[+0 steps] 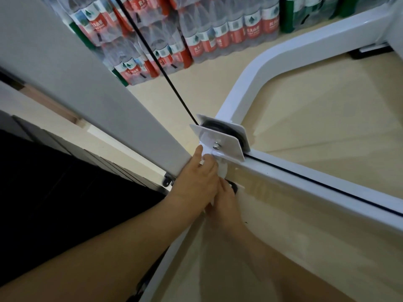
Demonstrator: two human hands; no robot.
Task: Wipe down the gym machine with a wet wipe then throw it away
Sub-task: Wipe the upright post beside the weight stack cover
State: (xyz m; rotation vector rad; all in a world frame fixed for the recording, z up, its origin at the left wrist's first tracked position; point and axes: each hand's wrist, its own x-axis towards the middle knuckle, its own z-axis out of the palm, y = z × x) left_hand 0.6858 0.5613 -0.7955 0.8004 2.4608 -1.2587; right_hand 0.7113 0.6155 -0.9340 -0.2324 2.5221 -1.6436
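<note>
Left hand [196, 179] grips crumpled white wet wipe [222, 171] against white metal machine frame [305, 177], just near of pulley bracket [220, 138]. Unwiped rail runs right. Right hand [226, 201] beneath, nearer; grip unclear.

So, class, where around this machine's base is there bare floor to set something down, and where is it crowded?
Free: the floor enclosed by the curved frame tube and the cable-topped bar; also the strip between that tube and the bottled water packs. Crowded: the pulley bracket, where left hand, right hand and wet wipe bunch beside the grey post.
</note>
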